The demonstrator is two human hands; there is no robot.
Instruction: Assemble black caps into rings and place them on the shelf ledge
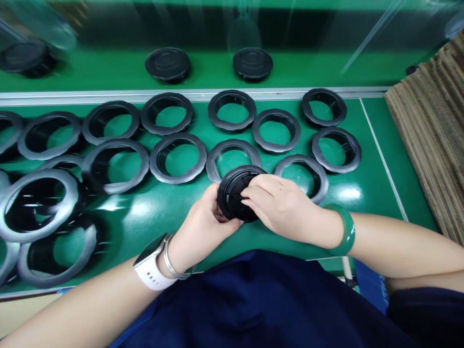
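Note:
A round black plastic part (pixel 232 199) is held tilted above the near edge of the green bench, its hollow inner side facing my right hand. My left hand (pixel 205 224) is closed round the part's left and lower rim, with the thumb along the bottom. Bent over the part from the right is my right hand (pixel 279 205), its fingertips pinched together at the inside. Whether those fingertips hold some small piece is hidden. Just behind the part lies a black ring (pixel 234 145), and another ring (pixel 319 181) sits beyond my right hand.
Several black rings (pixel 177 159) lie in rows across the green bench (pixel 348 193), with some stacked at the left (pixel 67 193). Beyond a metal rail (pixel 201 94), round black lidded parts (pixel 253 63) stand on a green surface. A striped brown mat (pixel 431 121) lies at the right.

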